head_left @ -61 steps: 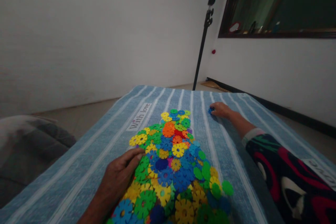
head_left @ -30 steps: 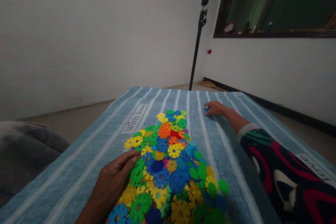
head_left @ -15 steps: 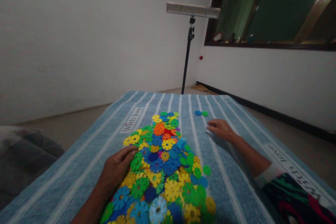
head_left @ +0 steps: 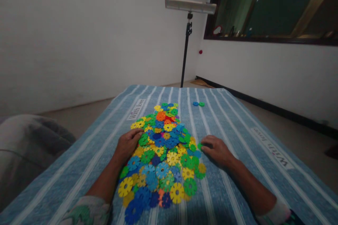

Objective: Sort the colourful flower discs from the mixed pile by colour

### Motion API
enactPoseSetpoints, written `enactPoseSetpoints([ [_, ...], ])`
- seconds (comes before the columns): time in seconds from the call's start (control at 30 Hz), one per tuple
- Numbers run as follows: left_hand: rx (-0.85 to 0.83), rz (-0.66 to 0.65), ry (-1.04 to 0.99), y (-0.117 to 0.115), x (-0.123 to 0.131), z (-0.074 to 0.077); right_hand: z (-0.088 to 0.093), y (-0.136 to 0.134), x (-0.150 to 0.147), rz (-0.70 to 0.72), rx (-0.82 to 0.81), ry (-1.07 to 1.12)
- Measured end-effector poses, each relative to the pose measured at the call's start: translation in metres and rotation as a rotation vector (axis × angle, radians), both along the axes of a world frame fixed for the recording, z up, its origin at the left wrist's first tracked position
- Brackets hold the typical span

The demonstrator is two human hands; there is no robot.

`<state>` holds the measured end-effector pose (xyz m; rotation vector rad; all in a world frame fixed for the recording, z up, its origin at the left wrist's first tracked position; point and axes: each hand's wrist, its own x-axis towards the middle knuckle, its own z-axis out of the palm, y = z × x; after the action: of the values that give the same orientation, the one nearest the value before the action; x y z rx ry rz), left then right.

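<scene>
A heap of flat, flower-shaped plastic discs [head_left: 161, 147] in yellow, green, blue and orange lies on a blue striped cloth [head_left: 237, 126]. My left hand [head_left: 128, 143] rests palm down on the heap's left edge, fingers loosely curled over the discs. My right hand [head_left: 216, 149] sits at the heap's right edge, fingertips pinched on a green disc [head_left: 200, 146]. A blue disc [head_left: 195, 103] and a green disc [head_left: 201, 104] lie side by side, apart from the heap, farther back.
A black light stand [head_left: 185, 47] with a light bar stands behind the cloth's far edge. A dark-framed window [head_left: 269, 7] is at the upper right. A grey cushion [head_left: 29, 151] lies at the left. Bare floor surrounds the cloth.
My right hand left a blue disc beside a green one at the far side, then drew back to the heap's right edge and closed on a green disc. My left hand stayed put.
</scene>
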<state>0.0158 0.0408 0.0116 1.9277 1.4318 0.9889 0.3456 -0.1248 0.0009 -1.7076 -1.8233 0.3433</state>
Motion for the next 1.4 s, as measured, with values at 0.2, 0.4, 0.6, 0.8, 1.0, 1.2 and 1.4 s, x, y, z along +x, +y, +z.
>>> enactPoseSetpoints([
  [0.2, 0.027, -0.002, -0.011, -0.001, 0.001, 0.000, -0.007, 0.001, -0.015, -0.071, 0.022, 0.011],
  [0.4, 0.006, -0.001, -0.025, -0.001, 0.001, 0.001, -0.016, 0.011, -0.033, -0.124, 0.051, -0.038],
  [0.6, -0.006, -0.012, -0.026, -0.002, 0.001, -0.001, -0.019, 0.008, -0.038, -0.129, 0.071, 0.073],
  [0.8, 0.010, -0.019, 0.004, 0.002, 0.001, -0.003, -0.018, 0.003, -0.037, -0.127, 0.080, 0.278],
  [1.0, 0.045, -0.029, 0.042, 0.006, -0.001, -0.007, -0.019, 0.001, -0.042, -0.170, 0.091, 0.430],
  [1.2, 0.061, -0.021, 0.028, 0.009, -0.002, -0.010, -0.020, 0.000, -0.046, -0.180, 0.095, 0.561],
  [1.4, 0.064, -0.026, -0.002, 0.009, -0.001, -0.011, -0.023, 0.000, -0.046, -0.202, 0.104, 0.612],
])
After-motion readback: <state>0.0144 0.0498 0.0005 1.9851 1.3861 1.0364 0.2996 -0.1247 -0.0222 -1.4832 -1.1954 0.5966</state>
